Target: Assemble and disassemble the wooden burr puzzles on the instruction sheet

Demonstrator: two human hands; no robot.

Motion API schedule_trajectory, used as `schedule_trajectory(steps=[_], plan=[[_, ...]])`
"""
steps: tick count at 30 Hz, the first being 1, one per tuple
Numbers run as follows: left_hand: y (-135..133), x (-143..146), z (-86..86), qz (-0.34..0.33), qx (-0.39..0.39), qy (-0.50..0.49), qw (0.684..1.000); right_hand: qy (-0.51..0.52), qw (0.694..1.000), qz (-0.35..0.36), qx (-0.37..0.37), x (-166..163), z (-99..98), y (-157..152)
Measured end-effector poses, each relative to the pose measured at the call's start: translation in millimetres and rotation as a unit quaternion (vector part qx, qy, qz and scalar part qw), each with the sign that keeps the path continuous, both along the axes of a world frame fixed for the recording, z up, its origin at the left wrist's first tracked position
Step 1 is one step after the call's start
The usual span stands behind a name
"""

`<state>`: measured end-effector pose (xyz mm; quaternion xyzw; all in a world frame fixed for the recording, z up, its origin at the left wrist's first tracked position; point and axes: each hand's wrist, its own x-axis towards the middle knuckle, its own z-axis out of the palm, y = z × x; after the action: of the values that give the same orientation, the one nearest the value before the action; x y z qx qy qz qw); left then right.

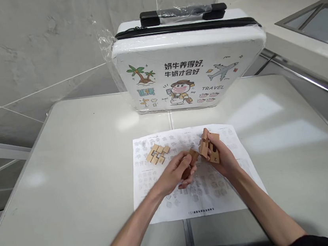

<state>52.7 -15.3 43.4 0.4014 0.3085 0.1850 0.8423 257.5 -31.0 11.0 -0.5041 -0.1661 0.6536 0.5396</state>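
The left hand [177, 166] grips a brown wooden block [195, 156] that juts past its fingertips toward notched tan wooden pieces [204, 146], clasped in the right hand [225, 153]. A flat tan wooden cluster [150, 157] lies near the far left corner of the white printed paper sheet [163, 215].

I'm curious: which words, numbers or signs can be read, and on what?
"奶牛养得好, 牛奶才会好" on the white suitcase.
"TRAVEL" on the suitcase too.
"2" on the wooden piece in the right hand.
Perhaps "3" on a wooden block on the sheet.
Too small or blurred: the sheet's print, lettering around the cartoon.
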Motion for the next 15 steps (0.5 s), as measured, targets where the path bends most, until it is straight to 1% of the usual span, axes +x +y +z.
schedule_trajectory(steps=[3,7,10,12,15], plan=[[-2,-1,0.4,-0.031,0.052,0.010,0.998,-0.028,0.999,-0.015,-0.011,-1,-0.3,-1],[-7,-1,-1.1,-0.052,0.066,0.025,0.996,-0.075,0.997,-0.019,0.005,-4,-1.4,-4],[-11,1,-2.4,-0.045,0.101,0.051,0.993,-0.133,0.991,-0.004,0.019,-8,0.3,-6],[-13,3,-3.3,-0.031,0.137,0.084,0.987,-0.165,0.985,0.011,0.057,-11,3.4,-8],[-14,6,-4.7,0.002,0.199,0.148,0.969,-0.172,0.978,0.035,0.113,-16,8.8,-9]])
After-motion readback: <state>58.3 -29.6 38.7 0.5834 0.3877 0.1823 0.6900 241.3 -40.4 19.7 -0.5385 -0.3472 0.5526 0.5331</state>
